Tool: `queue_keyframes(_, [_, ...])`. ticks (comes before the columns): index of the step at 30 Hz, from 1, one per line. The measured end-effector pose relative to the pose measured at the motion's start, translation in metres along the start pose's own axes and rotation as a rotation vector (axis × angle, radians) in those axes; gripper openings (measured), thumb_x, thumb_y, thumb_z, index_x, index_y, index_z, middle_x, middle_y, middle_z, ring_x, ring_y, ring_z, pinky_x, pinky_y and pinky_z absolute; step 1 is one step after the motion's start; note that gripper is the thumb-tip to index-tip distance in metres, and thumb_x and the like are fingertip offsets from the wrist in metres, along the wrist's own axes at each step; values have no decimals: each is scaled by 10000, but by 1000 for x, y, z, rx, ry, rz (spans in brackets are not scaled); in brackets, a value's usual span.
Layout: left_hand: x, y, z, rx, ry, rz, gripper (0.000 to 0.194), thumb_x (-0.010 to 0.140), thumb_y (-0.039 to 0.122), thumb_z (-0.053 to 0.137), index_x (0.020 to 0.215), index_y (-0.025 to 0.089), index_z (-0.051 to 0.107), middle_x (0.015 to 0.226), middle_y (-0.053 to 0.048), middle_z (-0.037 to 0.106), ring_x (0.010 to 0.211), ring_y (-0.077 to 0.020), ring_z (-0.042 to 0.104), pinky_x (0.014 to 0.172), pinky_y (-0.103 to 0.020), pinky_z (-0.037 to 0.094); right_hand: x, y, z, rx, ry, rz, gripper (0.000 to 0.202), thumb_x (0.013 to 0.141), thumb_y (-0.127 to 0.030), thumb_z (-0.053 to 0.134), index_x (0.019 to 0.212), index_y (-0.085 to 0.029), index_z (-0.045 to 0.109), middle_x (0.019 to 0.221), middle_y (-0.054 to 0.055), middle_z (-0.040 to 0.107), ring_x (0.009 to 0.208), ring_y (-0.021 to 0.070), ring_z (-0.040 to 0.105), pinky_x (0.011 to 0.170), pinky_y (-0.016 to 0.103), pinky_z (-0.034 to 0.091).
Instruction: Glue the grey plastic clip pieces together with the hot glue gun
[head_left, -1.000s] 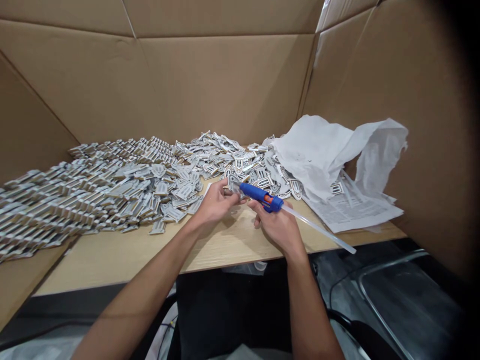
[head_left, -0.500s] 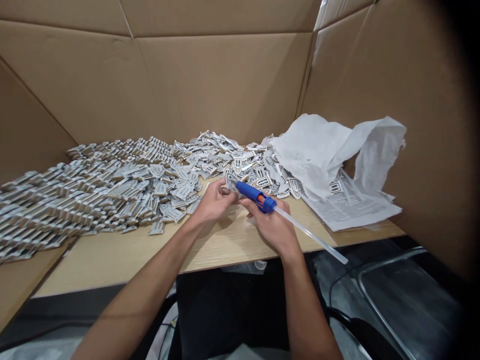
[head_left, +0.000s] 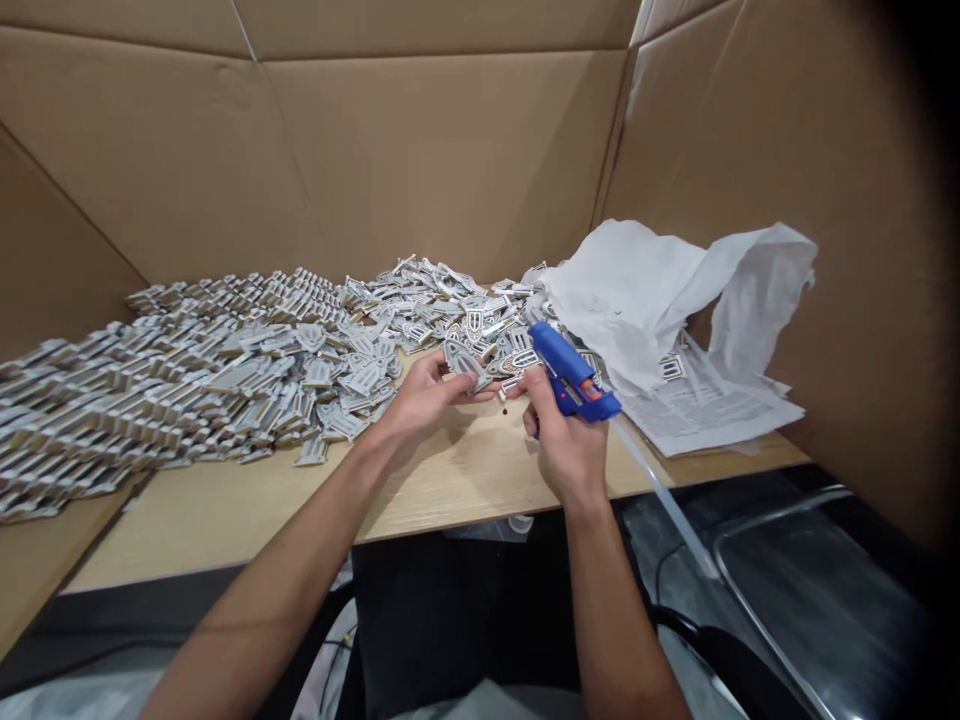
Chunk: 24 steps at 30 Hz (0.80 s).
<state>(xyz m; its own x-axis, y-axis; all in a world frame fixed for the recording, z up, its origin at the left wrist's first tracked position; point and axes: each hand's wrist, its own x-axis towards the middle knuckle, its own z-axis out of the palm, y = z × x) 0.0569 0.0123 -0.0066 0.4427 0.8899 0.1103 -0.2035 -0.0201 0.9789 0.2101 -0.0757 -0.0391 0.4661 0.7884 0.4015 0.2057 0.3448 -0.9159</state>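
Observation:
My left hand (head_left: 421, 400) pinches a grey, shield-shaped piece (head_left: 466, 364) with slots cut in it, tilted above the table. My right hand (head_left: 568, 452) is wrapped round a blue hot glue gun (head_left: 561, 362), whose nozzle end points up and away to the left. A long translucent glue stick (head_left: 666, 502) sticks out of the gun's back. By the right fingertips is a small white piece (head_left: 510, 386); whether those fingers grip it I cannot tell. Loose shield-shaped pieces (head_left: 364, 375) lie just beyond both hands.
Neat rows of stacked pieces (head_left: 82, 425) cover the left of the table (head_left: 442, 490). Crumpled white paper (head_left: 622, 285) and printed sheets (head_left: 697, 415) lie at the right. Cardboard walls (head_left: 442, 160) enclose the back and sides. A metal-framed chair (head_left: 757, 610) stands below at the right.
My right hand has drawn the glue gun away from the shield-shaped piece, to the right, and turned it more upright. The piece in my left hand now shows more fully.

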Motion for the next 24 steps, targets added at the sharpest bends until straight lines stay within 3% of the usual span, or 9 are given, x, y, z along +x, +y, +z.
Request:
queue_keyframes(4, [2, -4, -5, 95, -9, 36, 216, 778, 270, 854, 883, 146, 712, 876, -72, 745, 766, -184, 726, 790, -349, 580, 4, -5, 2, 61, 24, -13, 307, 923, -517, 691, 1000, -220, 699, 980, 40, 744, 685, 149, 650, 703, 308, 543])
queue_keyframes(9, [4, -4, -9, 213, -1, 73, 196, 759, 312, 875, 778, 159, 754, 707, -38, 698, 607, -122, 579, 595, -280, 446, 4, 1, 9, 72, -79, 2, 411, 863, -459, 756, 1175, -200, 690, 1188, 116, 747, 894, 223, 732, 793, 360, 586])
queue_keyframes(17, [-1, 4, -6, 293, -4, 135, 165, 767, 322, 854, 767, 174, 781, 759, -43, 742, 689, -151, 630, 706, -307, 492, -1, 6, 16, -137, 11, -5, 256, 866, -447, 747, 969, -246, 627, 870, 51, 756, 781, 237, 716, 738, 362, 560])
queue_keyframes(24, [0, 4, -9, 388, -3, 109, 207, 776, 346, 833, 716, 175, 732, 696, -30, 698, 645, -141, 593, 624, -283, 429, 3, 6, 6, -146, -82, -38, 229, 863, -396, 728, 945, -265, 560, 806, -1, 668, 674, 191, 658, 626, 312, 535])
